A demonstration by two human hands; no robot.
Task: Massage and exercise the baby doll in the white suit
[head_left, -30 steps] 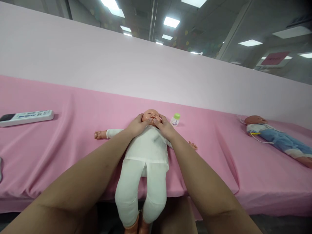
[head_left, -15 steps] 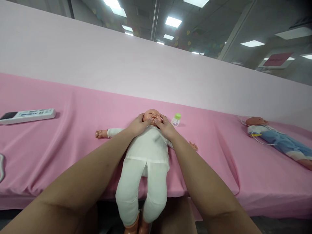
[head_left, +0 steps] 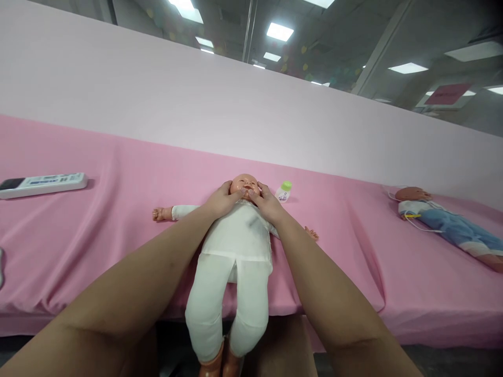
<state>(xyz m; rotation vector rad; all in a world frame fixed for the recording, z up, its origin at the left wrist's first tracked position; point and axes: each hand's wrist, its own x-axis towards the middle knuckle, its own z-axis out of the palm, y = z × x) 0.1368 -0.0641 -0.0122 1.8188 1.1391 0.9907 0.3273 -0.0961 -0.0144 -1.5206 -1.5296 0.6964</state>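
We see the doll lying on its back on the pink sheet, its legs reaching past the near edge. Our left hand and our right hand are clasped on the two sides of its head, the thumbs near the mouth. We judge that the head is of hard, smooth plastic and may slip a little, while the body, dressed in white, looks soft and probably bends easily. The whole seems rather light and not very fragile; it is best taken with one palm beneath the head and one beneath the back, not by an arm. We count two dolls, this one and a blue doll at the right, one bottle near our right hand, and one white device at the left.
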